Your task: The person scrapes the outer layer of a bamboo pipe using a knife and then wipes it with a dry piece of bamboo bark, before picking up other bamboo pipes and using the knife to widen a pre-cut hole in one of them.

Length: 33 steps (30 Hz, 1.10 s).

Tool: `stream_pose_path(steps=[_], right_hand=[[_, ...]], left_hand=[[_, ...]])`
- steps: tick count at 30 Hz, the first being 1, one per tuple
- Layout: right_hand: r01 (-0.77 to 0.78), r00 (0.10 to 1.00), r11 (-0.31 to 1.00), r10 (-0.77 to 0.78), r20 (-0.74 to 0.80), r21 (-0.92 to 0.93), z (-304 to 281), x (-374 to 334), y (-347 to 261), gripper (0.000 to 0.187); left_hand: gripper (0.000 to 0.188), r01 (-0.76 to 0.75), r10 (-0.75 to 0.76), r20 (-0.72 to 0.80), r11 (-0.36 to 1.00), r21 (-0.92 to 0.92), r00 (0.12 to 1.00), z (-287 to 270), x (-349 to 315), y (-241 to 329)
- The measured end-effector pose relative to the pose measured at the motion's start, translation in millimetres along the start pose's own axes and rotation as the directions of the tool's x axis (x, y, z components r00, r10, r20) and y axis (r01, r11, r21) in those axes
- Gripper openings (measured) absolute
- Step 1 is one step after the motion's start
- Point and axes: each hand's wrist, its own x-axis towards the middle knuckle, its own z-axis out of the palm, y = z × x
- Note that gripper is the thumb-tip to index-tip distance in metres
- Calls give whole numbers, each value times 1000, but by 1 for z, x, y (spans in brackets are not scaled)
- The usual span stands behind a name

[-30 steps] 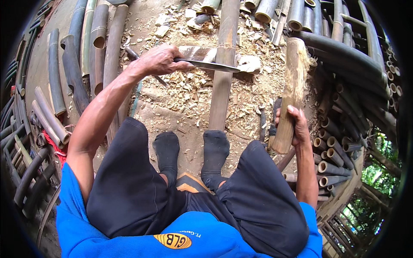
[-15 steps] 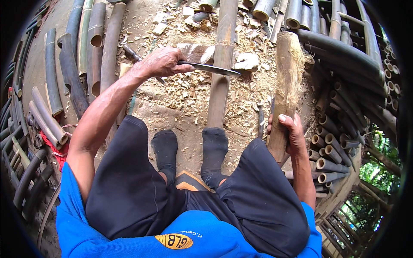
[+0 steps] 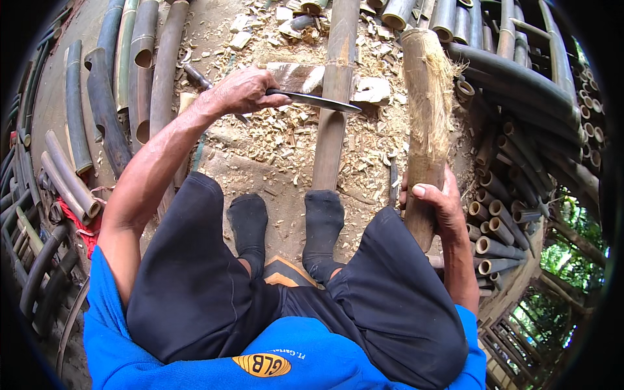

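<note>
Noted brown ground (image 3: 284,224) from centre toward 12 o'clock. Either side of 6 o'clock: dark shorts (image 3: 188,279), knees spread. At 10 o'clock: bamboo poles (image 3: 78,107), lying roughly lengthwise. At 3 o'clock: stacked bamboo tubes (image 3: 500,227), cut ends exposed. From 12 o'clock down toward centre: flat bamboo plank (image 3: 328,149), laid over a wood block (image 3: 296,77), near end at the toe of a dark sock (image 3: 324,224). At 2 o'clock: thick brown club (image 3: 426,123), frayed into pale fibres along upper right side. Gripped near its lower end by right hand (image 3: 448,208), at 3 o'clock, fingers curled behind, thumb over front. Near 12 o'clock: black-handled knife (image 3: 325,102), blade aimed rightward across plank; cannot tell whether touching. Clasped at handle by left hand (image 3: 250,91), at 11 o'clock, fingers wrapped around. At 9 o'clock: red cloth (image 3: 81,226). Smallest: pale chips (image 3: 286,140), scattered about plank.
</note>
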Motion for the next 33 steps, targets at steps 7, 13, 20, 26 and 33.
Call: stream_pose_path(steps=[7, 13, 20, 26, 33], right_hand=[[13, 1000, 1000, -13, -13, 13, 3, -5, -9, 88], [251, 966, 930, -260, 3, -268, 5, -11, -48, 91], [244, 911, 416, -408, 59, -876, 34, 66, 3, 57], [522, 823, 359, -450, 346, -774, 12, 43, -136, 53], [679, 71, 128, -992, -109, -723, -4, 58, -117, 71]], left_hand=[[45, 13, -13, 18, 1000, 15, 1000, 0, 2, -1], [40, 69, -72, 10, 982, 178, 997, 6, -1, 1], [45, 90, -99, 40, 978, 189, 994, 6, 7, 15], [45, 69, -75, 24, 981, 180, 997, 1, -1, 0], [49, -56, 62, -35, 988, 147, 997, 7, 13, 7]])
